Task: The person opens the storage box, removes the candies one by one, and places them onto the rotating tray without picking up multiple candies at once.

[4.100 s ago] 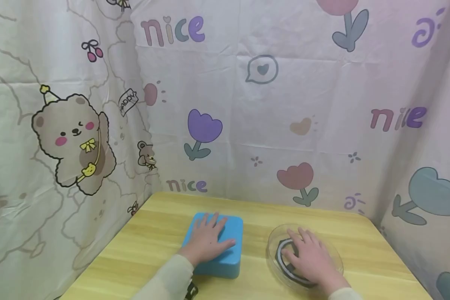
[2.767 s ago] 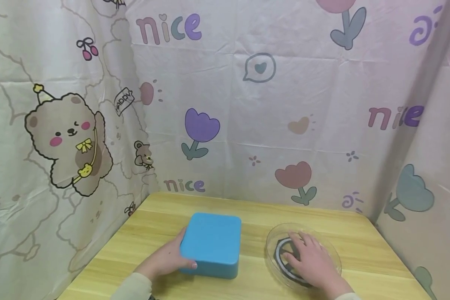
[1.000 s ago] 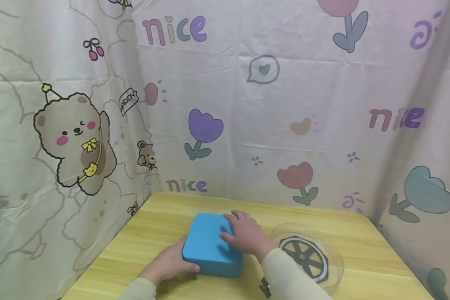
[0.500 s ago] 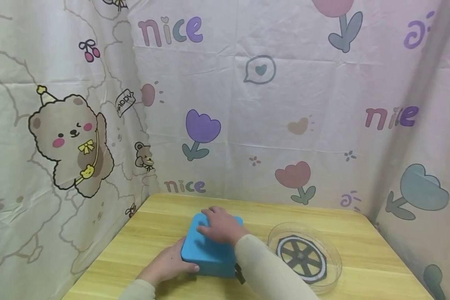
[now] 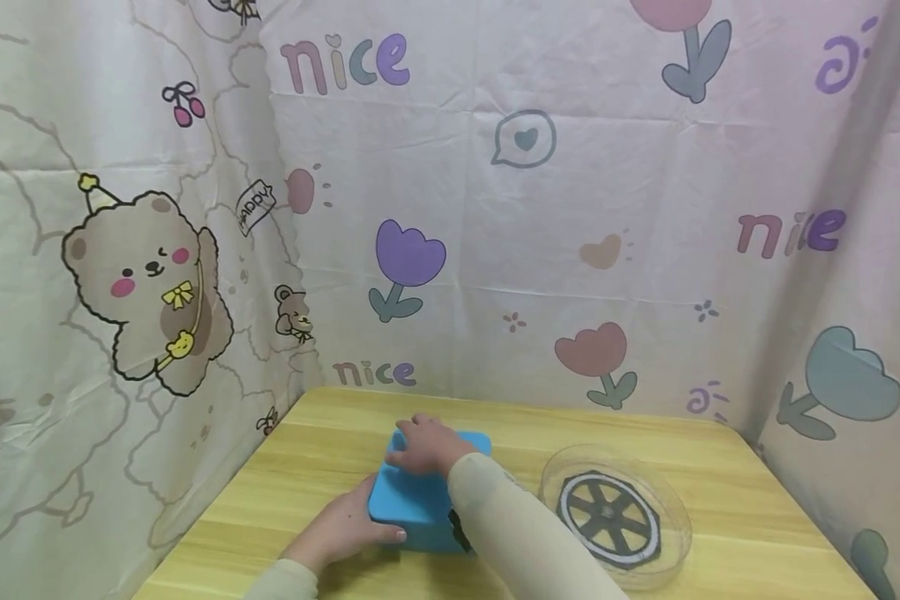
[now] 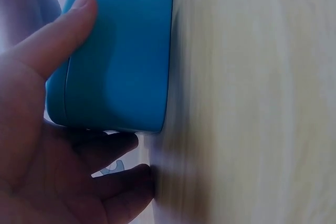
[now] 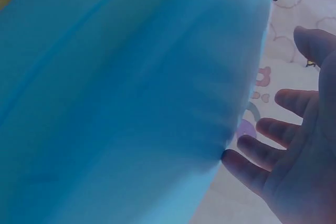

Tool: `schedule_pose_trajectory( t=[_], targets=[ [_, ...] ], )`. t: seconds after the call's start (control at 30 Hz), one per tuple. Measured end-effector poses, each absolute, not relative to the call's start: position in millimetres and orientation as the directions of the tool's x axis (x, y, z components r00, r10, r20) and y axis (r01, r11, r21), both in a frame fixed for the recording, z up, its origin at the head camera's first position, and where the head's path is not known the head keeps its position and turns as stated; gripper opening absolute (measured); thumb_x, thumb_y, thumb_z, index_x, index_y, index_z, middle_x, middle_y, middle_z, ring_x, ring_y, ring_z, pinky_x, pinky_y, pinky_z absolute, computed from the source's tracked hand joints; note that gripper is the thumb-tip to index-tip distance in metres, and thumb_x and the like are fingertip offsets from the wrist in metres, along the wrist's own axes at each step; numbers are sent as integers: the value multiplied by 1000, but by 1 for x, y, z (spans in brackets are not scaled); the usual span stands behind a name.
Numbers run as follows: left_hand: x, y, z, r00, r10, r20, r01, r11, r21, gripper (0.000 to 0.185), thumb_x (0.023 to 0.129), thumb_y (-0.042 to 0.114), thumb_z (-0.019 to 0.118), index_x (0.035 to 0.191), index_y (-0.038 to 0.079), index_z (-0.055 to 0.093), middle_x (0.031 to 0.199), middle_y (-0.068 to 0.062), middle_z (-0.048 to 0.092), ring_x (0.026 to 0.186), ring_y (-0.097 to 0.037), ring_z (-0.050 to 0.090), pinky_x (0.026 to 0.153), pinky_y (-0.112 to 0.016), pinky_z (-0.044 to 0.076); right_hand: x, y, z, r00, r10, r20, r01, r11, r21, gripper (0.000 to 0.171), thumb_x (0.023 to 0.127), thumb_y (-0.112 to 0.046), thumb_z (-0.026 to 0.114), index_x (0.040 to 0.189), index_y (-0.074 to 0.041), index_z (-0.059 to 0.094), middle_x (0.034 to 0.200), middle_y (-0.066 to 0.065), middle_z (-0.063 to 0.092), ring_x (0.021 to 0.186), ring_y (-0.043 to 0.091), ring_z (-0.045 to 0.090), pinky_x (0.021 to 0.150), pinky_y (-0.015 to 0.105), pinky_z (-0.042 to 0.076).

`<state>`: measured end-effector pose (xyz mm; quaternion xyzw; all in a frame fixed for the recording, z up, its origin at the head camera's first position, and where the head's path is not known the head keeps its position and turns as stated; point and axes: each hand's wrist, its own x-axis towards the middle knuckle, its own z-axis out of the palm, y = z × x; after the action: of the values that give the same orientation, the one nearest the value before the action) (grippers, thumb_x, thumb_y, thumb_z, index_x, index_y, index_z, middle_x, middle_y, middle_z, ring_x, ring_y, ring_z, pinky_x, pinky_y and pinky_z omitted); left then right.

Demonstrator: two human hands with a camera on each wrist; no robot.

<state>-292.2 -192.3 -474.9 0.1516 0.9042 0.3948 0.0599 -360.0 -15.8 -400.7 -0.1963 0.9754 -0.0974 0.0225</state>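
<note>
A blue box (image 5: 412, 498) with rounded corners sits on the table, and a thin seam near its top shows in the left wrist view. My left hand (image 5: 347, 523) holds its near left corner. The thumb (image 6: 63, 34) presses the front face, while the other fingers lie along the left side. Over the box's top is my right hand (image 5: 429, 447), its fingers loosely spread. In the right wrist view the little finger's tip (image 7: 231, 160) is at the edge of the blue top; the other fingertips stand apart from it. My right forearm hides the box's right part.
Right of the box stands a clear round dish (image 5: 675, 542) with a dark spoked wheel shape (image 5: 607, 512) and a pale ring in its middle. The wooden table (image 5: 750, 517) is bounded by printed curtains (image 5: 487, 250) at the back and sides.
My right hand has left the clear dish and moved left to the top of the blue box. Earlier, my left hand moved from the box's top to its near left corner.
</note>
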Motion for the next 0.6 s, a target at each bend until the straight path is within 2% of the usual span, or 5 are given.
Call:
schedule_pose_trajectory(
  t=[0.23,0.33,0.47,0.6],
  targets=[
    [-293,-191,-476,-957,289,-5,197,666,720,110,74,51,86,155,2,30,135,-19,60,116,-37,60,96,-65,45,-372,-18,-409,-923,-382,-39,-376,920,-109,64,94,-57,60,147,-21,55,143,5,55,132,29,50,106,48,44],
    [-293,-190,-475,-962,273,-11,182,670,720,111,73,52,87,156,2,31,136,-19,59,116,-37,59,96,-65,45,-378,-19,-407,-925,-377,-40,-372,923,-95,60,92,-57,62,139,-19,61,130,4,63,115,24,59,99,46,50],
    [-294,-190,-475,-967,255,-23,161,672,723,113,72,54,87,156,3,31,136,-20,58,117,-39,59,96,-66,44,-382,-19,-399,-940,-336,-64,-324,933,-156,56,89,-55,69,132,-19,66,116,3,68,94,21,61,90,47,55],
    [-295,-187,-476,-967,252,-40,143,666,732,114,72,56,86,156,3,30,138,-20,57,118,-39,58,97,-67,43,-387,-16,-396,-949,-308,-71,-287,934,-215,53,87,-51,72,129,-18,68,111,2,69,89,20,60,88,46,55]
  ],
)
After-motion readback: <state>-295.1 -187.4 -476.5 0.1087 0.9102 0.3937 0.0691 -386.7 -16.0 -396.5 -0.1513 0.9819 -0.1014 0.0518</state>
